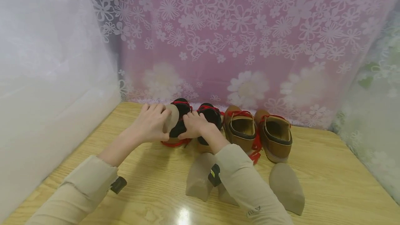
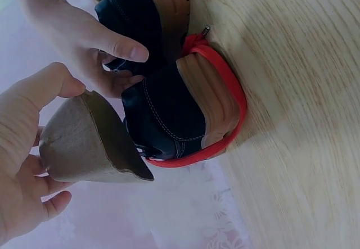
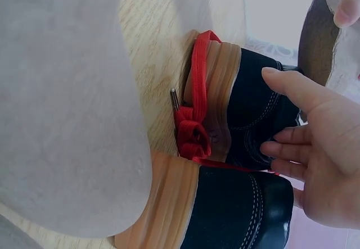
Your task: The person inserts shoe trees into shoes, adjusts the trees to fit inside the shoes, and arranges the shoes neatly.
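Pinching a curved, grey-brown, cardboard-like filler, the left hand holds it beside the leftmost black shoe with red laces. Yellow wooden table runs out to its left edge. The filler's hollow faces the shoe; its long side slants upward in the head view. The right hand has loose fingers near that shoe.

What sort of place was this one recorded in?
Probably a small indoor recording corner, perhaps in a home: a wood-grain table with a pink flowered curtain behind it and a whitish sheet along its left side.
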The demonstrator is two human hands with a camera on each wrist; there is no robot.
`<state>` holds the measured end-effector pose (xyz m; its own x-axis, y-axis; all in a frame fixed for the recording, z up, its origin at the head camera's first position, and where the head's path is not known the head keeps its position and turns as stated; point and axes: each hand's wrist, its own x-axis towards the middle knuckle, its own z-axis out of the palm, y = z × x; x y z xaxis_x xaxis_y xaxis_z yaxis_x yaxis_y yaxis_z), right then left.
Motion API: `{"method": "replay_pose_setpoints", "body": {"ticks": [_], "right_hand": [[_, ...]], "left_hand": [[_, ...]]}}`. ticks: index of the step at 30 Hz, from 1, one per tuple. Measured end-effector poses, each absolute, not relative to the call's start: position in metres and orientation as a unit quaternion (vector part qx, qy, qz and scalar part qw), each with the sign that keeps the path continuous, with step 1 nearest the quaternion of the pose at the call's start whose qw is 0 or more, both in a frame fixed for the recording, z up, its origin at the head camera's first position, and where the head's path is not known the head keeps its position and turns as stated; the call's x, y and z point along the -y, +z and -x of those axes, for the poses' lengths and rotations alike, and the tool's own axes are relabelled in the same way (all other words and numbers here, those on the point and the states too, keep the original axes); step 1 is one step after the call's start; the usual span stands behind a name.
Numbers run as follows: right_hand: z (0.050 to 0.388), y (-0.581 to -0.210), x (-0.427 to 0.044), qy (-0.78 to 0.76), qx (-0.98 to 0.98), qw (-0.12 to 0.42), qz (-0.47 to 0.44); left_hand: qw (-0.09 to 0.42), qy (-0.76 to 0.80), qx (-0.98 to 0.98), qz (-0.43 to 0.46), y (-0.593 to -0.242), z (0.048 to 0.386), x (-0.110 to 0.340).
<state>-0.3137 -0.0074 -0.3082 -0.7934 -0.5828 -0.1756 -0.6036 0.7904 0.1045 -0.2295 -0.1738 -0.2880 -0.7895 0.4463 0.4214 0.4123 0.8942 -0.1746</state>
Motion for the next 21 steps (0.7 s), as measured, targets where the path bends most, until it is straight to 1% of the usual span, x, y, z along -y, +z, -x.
{"method": "replay_pose_setpoints", "body": {"ticks": [9,21], "right_hand": [[0.3152,-0.3086,0.0046,0.073,-0.941,0.063,0.324],[0.3161,-0.31,0.0035,0.075,-0.939,0.052,0.331]], "left_hand": [[0.222,0.07,0.945,0.228,-0.2851,0.2341,0.1706],[0.228,0.093,0.943,0.224,-0.2808,0.2385,0.1666]]}}
